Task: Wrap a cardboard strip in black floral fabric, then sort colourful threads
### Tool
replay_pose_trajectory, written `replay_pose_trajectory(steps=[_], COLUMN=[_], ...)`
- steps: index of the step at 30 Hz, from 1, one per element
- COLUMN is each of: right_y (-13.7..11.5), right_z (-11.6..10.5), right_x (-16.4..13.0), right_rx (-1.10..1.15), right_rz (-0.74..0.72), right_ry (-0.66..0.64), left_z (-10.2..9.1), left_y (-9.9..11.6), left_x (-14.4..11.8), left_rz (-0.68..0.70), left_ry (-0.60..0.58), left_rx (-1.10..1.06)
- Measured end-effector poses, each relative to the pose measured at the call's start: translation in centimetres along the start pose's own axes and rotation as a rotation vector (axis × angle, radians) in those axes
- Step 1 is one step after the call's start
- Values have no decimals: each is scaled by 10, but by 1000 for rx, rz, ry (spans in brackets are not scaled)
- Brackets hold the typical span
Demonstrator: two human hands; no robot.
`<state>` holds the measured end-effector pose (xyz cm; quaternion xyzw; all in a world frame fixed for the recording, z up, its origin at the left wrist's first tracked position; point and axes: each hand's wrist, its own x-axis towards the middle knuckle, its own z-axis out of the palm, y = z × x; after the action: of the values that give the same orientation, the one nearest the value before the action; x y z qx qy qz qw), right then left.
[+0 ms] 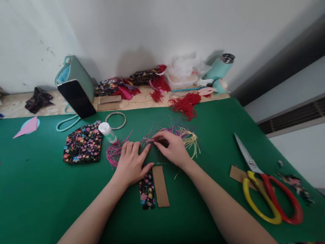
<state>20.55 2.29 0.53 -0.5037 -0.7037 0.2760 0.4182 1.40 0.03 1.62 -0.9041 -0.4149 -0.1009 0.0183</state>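
Note:
My left hand rests flat on the green mat, fingers spread, its fingertips touching a heap of pink, purple and yellow threads. My right hand pinches into the same threads just beside it. Below both hands lie a brown cardboard strip and a floral fabric strip, side by side. A separate pink thread bundle lies left of my left hand.
A floral fabric piece, a small white glue bottle and a metal ring lie to the left. Large scissors with red and yellow handles lie right. A phone leans on a teal bag; red tassels lie behind.

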Motion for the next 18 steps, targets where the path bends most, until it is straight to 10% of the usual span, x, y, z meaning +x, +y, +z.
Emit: replay_pose_trajectory(steps=[11, 18], right_y=[7, 6], right_z=[-4, -7], right_x=[-2, -3], right_rx=[-287, -238], right_rz=[-275, -193], right_ry=[-114, -67], left_z=[1, -1], left_y=[2, 2], left_x=[-1, -1], left_rz=[-29, -35], left_ry=[18, 24], left_rx=[-13, -6])
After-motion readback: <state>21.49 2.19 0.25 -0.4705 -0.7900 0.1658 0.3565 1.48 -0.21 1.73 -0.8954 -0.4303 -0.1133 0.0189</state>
